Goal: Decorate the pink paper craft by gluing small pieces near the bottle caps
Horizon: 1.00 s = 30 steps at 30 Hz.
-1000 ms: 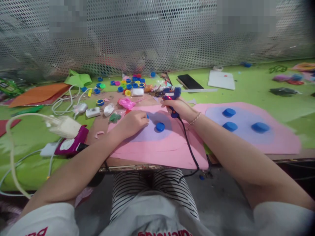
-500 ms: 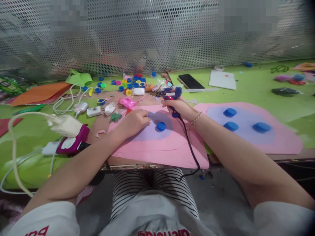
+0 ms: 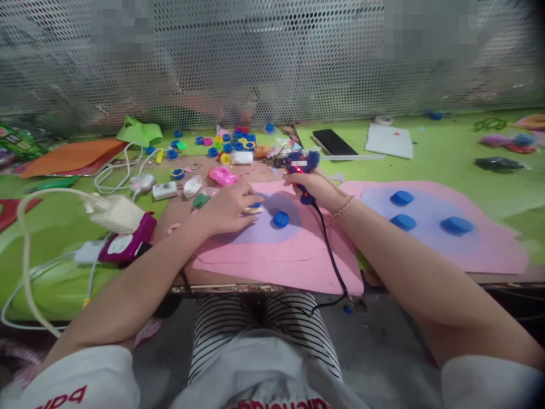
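My left hand (image 3: 230,208) rests over the left part of a round lilac paper (image 3: 272,233) lying on pink sheets (image 3: 323,267). Its fingers are apart, with a blue bottle cap (image 3: 256,205) partly showing between thumb and forefinger on the paper. To the right of that hand, a second blue cap (image 3: 280,219) sits alone on the lilac circle. My right hand (image 3: 315,187) is closed round the handle of a blue hot glue gun (image 3: 307,161), its red light lit. The nozzle points left, above the paper's far edge; its black cord (image 3: 327,244) hangs toward me.
Another pink sheet (image 3: 498,244) with a lilac circle bears three blue caps. Behind the work are loose coloured caps (image 3: 227,146), a phone (image 3: 334,143) and a white pad (image 3: 389,141). Chargers, a purple power adapter (image 3: 128,241) and cables lie left.
The fingers of my left hand have spread from a pinch, uncovering more of the blue cap between them. My right hand keeps the glue gun in nearly the same place.
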{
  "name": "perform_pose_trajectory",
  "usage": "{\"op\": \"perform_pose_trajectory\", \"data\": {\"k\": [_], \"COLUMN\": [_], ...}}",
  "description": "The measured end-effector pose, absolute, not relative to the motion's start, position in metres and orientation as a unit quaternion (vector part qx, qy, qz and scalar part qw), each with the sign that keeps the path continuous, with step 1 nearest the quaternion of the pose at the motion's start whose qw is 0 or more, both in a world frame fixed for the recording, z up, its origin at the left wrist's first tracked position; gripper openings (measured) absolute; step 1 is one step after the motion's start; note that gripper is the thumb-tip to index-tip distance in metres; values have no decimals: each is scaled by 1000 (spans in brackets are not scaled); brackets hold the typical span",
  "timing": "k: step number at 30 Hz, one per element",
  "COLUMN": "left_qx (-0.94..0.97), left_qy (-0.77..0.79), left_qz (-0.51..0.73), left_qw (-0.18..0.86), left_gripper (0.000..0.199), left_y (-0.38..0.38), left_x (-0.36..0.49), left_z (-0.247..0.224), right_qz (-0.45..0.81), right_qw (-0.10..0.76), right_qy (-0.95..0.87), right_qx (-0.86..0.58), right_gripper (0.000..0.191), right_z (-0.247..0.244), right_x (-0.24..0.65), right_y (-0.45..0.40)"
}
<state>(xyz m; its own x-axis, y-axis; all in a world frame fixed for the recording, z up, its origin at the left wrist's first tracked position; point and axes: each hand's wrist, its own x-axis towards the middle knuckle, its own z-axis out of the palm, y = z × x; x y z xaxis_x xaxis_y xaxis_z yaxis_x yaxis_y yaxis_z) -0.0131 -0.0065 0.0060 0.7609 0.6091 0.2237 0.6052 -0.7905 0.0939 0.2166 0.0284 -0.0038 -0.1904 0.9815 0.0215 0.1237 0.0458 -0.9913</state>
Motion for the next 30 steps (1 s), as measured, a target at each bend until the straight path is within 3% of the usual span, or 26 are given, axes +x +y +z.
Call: {"op": "perform_pose_trajectory", "data": {"k": [4, 9, 18, 30], "left_qx": [896, 837, 856, 861], "left_qy": [440, 544, 516, 503], "left_qz": [63, -19, 14, 57], "left_qw": [4, 59, 17, 50], "left_gripper": [47, 46, 27, 34], "left_y": [-12, -13, -12, -9], "left_x": [-19, -24, -23, -20], "left_z": [24, 33, 22, 14], "right_qz": [507, 505, 495, 491], "right_qw": [428, 420, 418, 415], "right_qy": [-581, -584, -589, -594], "right_qx": [-472, -477, -483, -483], "right_gripper": [14, 16, 16, 17], "right_z": [-4, -3, -4, -2], "right_x": [217, 217, 218, 217], "right_y": [29, 28, 28, 26]}}
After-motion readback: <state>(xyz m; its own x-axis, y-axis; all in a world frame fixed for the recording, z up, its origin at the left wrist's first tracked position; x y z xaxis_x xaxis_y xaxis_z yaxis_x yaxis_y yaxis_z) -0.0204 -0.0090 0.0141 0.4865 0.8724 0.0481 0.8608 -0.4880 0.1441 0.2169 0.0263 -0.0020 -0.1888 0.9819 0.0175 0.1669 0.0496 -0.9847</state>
